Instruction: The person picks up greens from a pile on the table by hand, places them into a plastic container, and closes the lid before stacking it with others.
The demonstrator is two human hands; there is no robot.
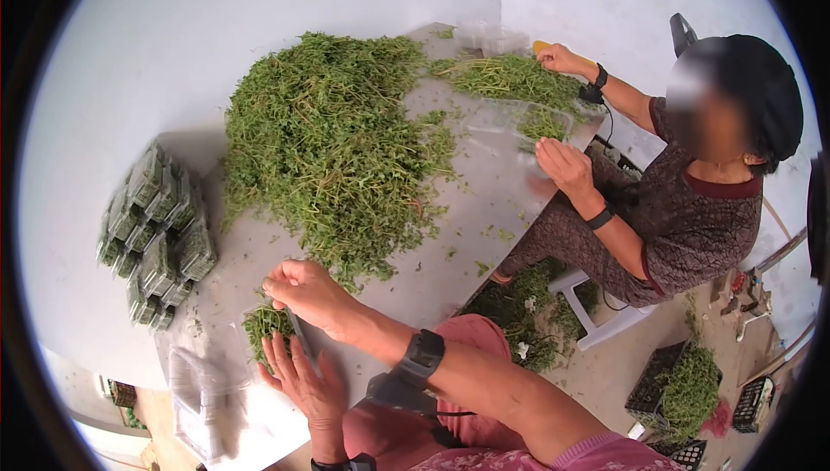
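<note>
A small clear plastic box filled with leafy green sprigs (266, 326) sits at the near left part of the table. My left hand (304, 384) lies against its near side, fingers stretched out and slightly spread, fingertips touching the greens. Just above the far end of the box, my right hand (307, 296) is closed, thumb and fingers pinched together; whatever is between them is too small to make out. Beyond it rises a large heap of leafy green stems (333, 151). To the left of my hands stands a stack of filled clear boxes (157, 229).
Nested clear plastic containers (197, 402) stand at the table's near left corner. At right a seated co-worker (709, 185) handles stems (510, 77) and a clear box. A white stool (584, 311), loose greens and a dark crate of greens (687, 389) are on the floor.
</note>
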